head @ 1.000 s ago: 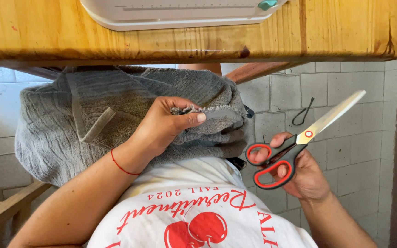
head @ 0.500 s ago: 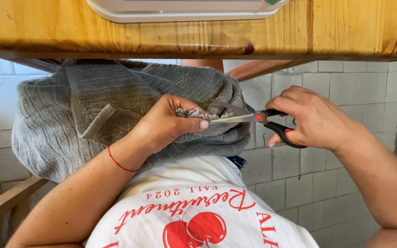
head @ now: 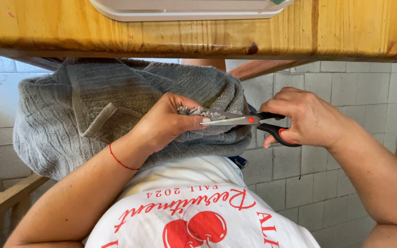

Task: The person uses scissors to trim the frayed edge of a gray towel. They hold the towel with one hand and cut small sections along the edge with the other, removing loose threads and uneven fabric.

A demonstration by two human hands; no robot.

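Left hand (head: pixel 166 121) pinches the frayed edge of a grey ribbed knit cloth (head: pixel 97 110). Right hand (head: pixel 306 117) grips red-and-black-handled steel scissors (head: pixel 249 121), blades nearly closed at that edge.

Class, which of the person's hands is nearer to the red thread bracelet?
Left. The red thread bracelet circles the wrist of the left hand; the right hand holds the scissors farther off.

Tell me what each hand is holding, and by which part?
The left hand pinches the grey towel at its frayed edge. The right hand holds the scissors by their red-and-black handle loops.
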